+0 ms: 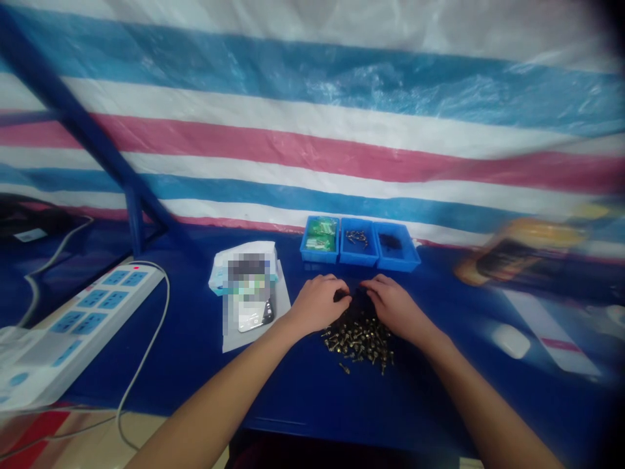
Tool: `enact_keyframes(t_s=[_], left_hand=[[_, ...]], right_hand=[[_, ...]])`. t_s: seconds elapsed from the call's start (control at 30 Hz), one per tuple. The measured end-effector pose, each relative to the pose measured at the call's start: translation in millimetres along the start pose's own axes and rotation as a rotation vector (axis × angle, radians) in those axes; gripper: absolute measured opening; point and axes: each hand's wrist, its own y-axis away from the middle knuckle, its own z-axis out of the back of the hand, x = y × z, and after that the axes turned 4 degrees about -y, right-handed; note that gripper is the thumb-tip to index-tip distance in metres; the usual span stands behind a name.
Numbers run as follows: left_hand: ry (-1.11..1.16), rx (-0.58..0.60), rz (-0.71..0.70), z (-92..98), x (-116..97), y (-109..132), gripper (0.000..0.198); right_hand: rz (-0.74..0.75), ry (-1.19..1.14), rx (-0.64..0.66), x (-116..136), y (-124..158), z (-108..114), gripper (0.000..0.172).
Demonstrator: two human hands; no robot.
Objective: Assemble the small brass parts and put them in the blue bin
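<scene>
My left hand is curled, its thumb and forefinger nearly meeting around a dark gap. My right hand faces it from the other side, fingers bent and bunched near the thumb. Whatever lies in either set of fingertips is too small and dark to make out. Between the hands is a dark heap of small black pieces, hard to tell apart. Just nearer to me, a loose pile of small brass-coloured metal fittings spreads over the blue tabletop. One fitting lies apart at the near edge.
Behind the hands stand three blue bins: one with green packets, one with metal parts, one with black bits. A phone lies on paper at left, near a power strip. A white mouse is at right.
</scene>
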Motion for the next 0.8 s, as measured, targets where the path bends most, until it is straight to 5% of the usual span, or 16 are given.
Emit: enact_keyframes(t_s=[0.3, 0.57, 0.7, 0.8], left_hand=[[0.016, 0.001, -0.010, 1.2, 1, 1, 0.021], [0.045, 0.051, -0.050, 7.1, 0, 3, 0.022], [0.037, 0.074, -0.092, 9.3, 0, 5, 0.019], [0.032, 0.070, -0.107, 8.8, 1, 5, 0.017]], right_hand=[[-0.130, -0.332, 0.069, 12, 0, 24, 0.016], [-0.285, -0.399, -0.054, -2, -3, 25, 0.038], [-0.324, -0.692, -0.394, -13, -8, 22, 0.034], [-0.355, -0.760, -0.576, -20, -9, 23, 0.054]])
